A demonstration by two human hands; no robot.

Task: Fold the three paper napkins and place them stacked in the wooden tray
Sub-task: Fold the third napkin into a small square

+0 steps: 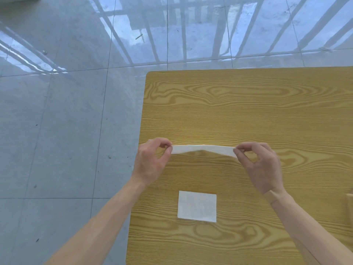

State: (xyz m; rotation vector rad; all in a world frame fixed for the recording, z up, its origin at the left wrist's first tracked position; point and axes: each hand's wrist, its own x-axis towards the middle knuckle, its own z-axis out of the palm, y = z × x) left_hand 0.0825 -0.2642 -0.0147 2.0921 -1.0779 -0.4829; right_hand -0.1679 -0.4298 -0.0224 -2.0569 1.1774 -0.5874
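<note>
folded napkin (197, 206) flat on worktop (248, 115), nearest. beyond it, left hand (150, 163) and right hand (261, 167) each pinch one end of second napkin (203, 149), raised, sagging. thin, limp, tears easily: hold corners lightly. tray edge (350, 207) barely visible right.

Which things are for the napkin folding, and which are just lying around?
For the job:
- held napkin, pinched by left hand and right hand
- folded napkin on the table
- wooden piece at right edge, maybe the tray

Lying about:
- small stick on floor
</note>
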